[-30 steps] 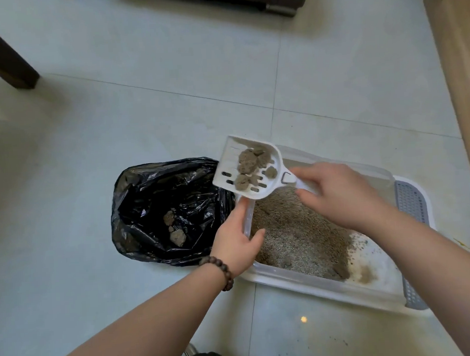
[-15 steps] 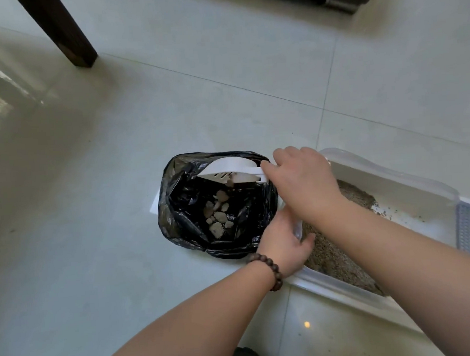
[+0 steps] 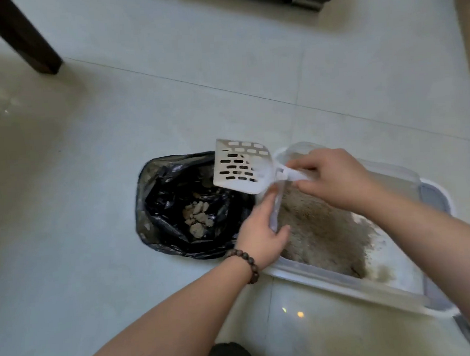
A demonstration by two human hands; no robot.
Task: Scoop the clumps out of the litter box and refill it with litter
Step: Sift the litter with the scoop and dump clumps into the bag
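Litter box (image 3: 344, 281) lies right of the emptied scoop (image 3: 241, 167); right hand (image 3: 335, 180) pinches its handle, left hand (image 3: 261, 228) grips the rim.

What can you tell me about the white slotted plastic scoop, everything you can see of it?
The white slotted plastic scoop is a shallow shovel-shaped pan with rows of oblong slots and a short handle. It looks empty, with no clumps showing in it. It is held in the air, tilted, over the near edge of the open black plastic bag, beside the litter box's left end. Only the right hand touches it, gripping the handle.
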